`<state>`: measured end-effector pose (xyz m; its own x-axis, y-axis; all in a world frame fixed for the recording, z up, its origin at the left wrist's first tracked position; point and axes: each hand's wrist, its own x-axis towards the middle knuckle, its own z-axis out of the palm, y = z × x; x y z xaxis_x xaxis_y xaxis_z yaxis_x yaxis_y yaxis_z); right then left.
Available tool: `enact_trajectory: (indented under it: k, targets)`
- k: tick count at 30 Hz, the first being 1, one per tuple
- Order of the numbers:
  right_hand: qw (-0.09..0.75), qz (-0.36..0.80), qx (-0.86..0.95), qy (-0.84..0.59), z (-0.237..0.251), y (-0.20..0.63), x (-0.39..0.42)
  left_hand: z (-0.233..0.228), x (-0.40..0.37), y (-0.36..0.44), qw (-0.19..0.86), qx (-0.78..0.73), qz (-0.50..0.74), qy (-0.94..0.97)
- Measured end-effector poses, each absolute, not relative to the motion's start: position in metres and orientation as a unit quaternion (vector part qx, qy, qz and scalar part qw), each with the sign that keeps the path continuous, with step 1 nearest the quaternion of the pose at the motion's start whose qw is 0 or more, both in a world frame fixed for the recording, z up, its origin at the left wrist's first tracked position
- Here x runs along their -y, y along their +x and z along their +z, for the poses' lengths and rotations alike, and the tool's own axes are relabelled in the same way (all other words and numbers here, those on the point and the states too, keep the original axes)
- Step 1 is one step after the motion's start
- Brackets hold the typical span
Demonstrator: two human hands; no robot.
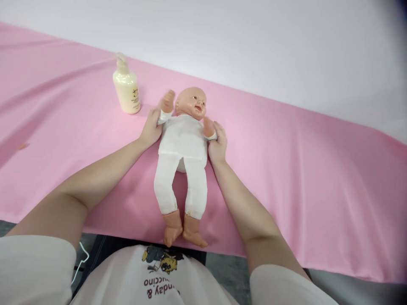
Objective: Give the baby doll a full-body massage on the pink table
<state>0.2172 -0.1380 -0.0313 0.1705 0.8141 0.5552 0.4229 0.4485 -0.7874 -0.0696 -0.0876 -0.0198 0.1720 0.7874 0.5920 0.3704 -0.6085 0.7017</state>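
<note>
A baby doll (pixel 183 140) in a white top and white trousers lies on its back on the pink sheet (pixel 302 169), head away from me, feet at the near edge. My left hand (pixel 150 129) grips the doll's side at its right sleeve, under the raised arm. My right hand (pixel 218 144) holds the doll's other side at the left sleeve, just below its forearm. Both hands press against the torso from either side.
A cream pump bottle (pixel 126 87) stands upright on the sheet just left of the doll's head. A white wall rises behind the sheet. The sheet's near edge runs just past the doll's feet, with my white shirt below it.
</note>
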Motion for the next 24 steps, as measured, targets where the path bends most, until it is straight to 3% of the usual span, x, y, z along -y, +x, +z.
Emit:
enact_trajectory:
  k: [8,16,24]
  targets:
    - [0.553,0.162,0.641,-0.508,-0.019,0.209,0.146,-0.004,0.103,-0.065,0.156,-0.416,0.42,0.792]
    - [0.673,0.28,0.449,-0.518,-0.026,0.209,0.141,-0.013,0.091,-0.069,0.295,-0.44,0.535,0.658]
    - [0.671,0.326,0.411,-0.523,-0.035,0.216,0.134,-0.025,0.08,-0.074,0.305,-0.469,0.547,0.622]
